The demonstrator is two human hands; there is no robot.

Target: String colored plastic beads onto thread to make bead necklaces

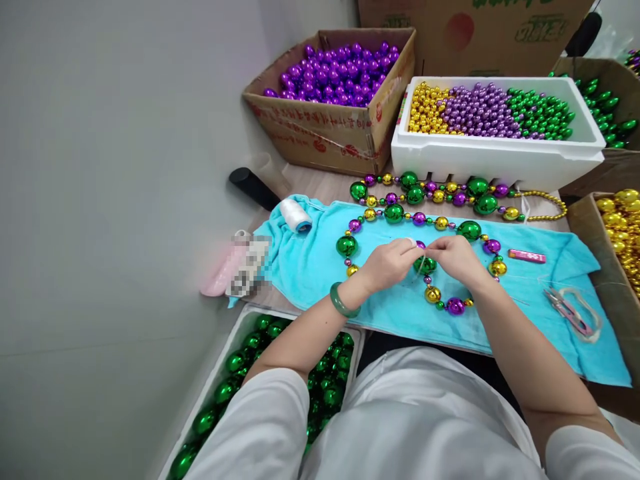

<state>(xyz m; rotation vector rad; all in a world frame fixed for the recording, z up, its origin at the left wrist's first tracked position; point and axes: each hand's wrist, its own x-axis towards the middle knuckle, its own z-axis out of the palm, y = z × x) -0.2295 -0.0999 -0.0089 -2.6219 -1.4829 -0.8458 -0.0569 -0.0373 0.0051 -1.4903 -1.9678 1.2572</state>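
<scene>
On a turquoise towel (pixel 315 267) lies a strand of shiny green, purple and gold beads (pixel 441 223), curved in a loop. My left hand (pixel 393 263) is closed, its fingertips pinching a thin pale string (pixel 421 265) above the strand. A green bangle (pixel 344 301) circles that wrist. Touching close by, my right hand (pixel 457 260) also pinches the string, with fingers pressed together. Just beneath the fingertips sits a large green bead (pixel 427 266). Part of the loop is hidden behind my hands and forearms.
Behind lies a finished-looking bead necklace (pixel 415 195). A white foam box (pixel 500 157) holds small beads; a cardboard box (pixel 320 133) holds purple ones. A thread spool (pixel 295 215), pink-handled snips (pixel 570 313) and a small pink stick-shaped pack (pixel 527 256) rest on the towel. Green balls (pixel 227 389) fill a lower box.
</scene>
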